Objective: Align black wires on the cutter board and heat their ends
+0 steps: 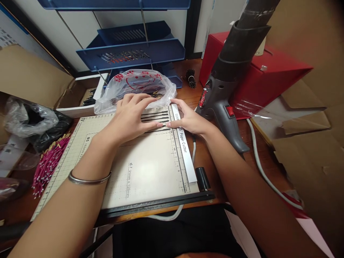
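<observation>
A paper cutter [150,168] with a cream gridded board lies in front of me. Several thin black strips [155,116] are laid side by side across its upper part, their ends close to the ruler. My left hand [133,116] spans the strips with thumb and fingers apart, its thumb tip pressing on one near the ruler. From the right, my right hand [189,118] reaches over the white labelled guide bar [184,147]. Its thumb tip meets the same area, nearly touching the left thumb, and its index finger stretches to the board's far edge. The right hand's other fingers are mostly hidden.
Behind the board sits a clear plastic bag [139,84] with gold-tipped pieces. A heat gun [228,89] stands at the right before a red box [282,68]. Magenta strands [51,165] lie left. The cutter's black handle [202,178] is near the front right corner.
</observation>
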A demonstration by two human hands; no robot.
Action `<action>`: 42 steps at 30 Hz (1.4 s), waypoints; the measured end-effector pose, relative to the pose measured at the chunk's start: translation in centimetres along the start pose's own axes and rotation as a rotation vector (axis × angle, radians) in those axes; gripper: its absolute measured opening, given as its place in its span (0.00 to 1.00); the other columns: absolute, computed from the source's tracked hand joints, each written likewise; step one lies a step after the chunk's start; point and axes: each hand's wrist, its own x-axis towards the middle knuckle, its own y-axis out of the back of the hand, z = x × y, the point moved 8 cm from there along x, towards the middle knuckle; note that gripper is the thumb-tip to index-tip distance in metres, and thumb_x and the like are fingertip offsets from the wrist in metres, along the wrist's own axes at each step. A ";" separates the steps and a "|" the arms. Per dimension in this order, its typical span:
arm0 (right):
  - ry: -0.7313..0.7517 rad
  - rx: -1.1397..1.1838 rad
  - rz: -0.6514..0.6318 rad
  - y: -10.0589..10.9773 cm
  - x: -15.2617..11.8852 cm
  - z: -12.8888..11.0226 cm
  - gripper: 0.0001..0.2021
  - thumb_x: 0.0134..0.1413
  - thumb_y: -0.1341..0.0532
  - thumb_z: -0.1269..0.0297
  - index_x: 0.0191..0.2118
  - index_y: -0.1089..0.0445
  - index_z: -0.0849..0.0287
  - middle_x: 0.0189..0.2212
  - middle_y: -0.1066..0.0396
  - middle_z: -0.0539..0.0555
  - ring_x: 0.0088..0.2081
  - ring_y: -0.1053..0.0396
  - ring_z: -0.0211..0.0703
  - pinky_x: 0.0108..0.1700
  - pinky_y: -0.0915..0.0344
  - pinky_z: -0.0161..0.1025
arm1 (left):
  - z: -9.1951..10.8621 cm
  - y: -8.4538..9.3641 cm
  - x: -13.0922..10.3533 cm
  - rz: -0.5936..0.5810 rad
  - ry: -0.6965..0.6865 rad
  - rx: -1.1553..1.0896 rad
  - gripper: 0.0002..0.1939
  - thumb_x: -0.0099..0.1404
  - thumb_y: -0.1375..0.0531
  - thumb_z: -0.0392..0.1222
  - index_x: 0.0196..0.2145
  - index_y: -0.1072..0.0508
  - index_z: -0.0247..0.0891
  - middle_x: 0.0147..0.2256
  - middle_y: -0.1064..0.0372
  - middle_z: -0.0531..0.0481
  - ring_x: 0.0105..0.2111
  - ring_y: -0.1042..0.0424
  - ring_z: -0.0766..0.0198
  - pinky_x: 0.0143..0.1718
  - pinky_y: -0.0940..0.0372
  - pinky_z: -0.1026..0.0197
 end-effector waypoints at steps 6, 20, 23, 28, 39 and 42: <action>0.015 -0.023 0.014 0.2 0.1 0.2 0.57 0.38 0.21 0.57 0.75 0.44 0.52 0.76 0.41 0.63 0.76 0.39 0.64 0.81 0.45 0.62 | -0.5 -0.2 0.1 -0.019 0.076 -0.019 0.41 0.68 0.34 0.71 0.71 0.29 0.49 0.73 0.35 0.41 0.73 0.44 0.33 0.75 0.56 0.30; 0.023 -0.007 0.016 0.2 0.3 0.7 0.59 0.37 0.20 0.55 0.75 0.45 0.52 0.77 0.42 0.62 0.77 0.41 0.63 0.81 0.45 0.60 | -2.0 -1.4 0.6 -0.097 0.173 -0.024 0.48 0.63 0.31 0.74 0.74 0.31 0.51 0.82 0.55 0.42 0.81 0.59 0.27 0.79 0.68 0.23; 0.031 -0.005 0.014 0.2 0.4 0.7 0.59 0.37 0.21 0.55 0.75 0.46 0.53 0.77 0.42 0.63 0.76 0.40 0.63 0.81 0.45 0.60 | -1.8 -1.4 0.5 -0.096 0.160 -0.003 0.46 0.65 0.32 0.74 0.74 0.31 0.52 0.82 0.54 0.44 0.81 0.59 0.28 0.80 0.68 0.23; 0.038 -0.033 0.026 0.3 0.2 0.2 0.61 0.37 0.21 0.55 0.76 0.47 0.56 0.78 0.46 0.65 0.78 0.44 0.63 0.83 0.48 0.58 | -1.4 -1.1 0.3 -0.057 0.100 0.002 0.43 0.66 0.32 0.74 0.71 0.28 0.51 0.79 0.47 0.42 0.80 0.54 0.29 0.79 0.67 0.21; 0.016 -0.045 0.008 0.2 0.0 -0.1 0.57 0.40 0.20 0.58 0.76 0.45 0.52 0.76 0.41 0.62 0.77 0.41 0.63 0.82 0.48 0.59 | 2.3 2.0 -0.2 0.037 -0.026 -0.076 0.14 0.73 0.38 0.55 0.41 0.13 0.52 0.41 0.18 0.47 0.54 0.26 0.43 0.72 0.52 0.27; 0.022 -0.038 0.009 0.2 0.1 -0.1 0.57 0.39 0.20 0.57 0.75 0.45 0.51 0.75 0.41 0.61 0.77 0.41 0.63 0.82 0.48 0.60 | 2.5 1.3 -0.2 -0.027 -0.034 -0.091 0.14 0.72 0.38 0.54 0.38 0.14 0.49 0.37 0.19 0.47 0.51 0.27 0.45 0.69 0.49 0.30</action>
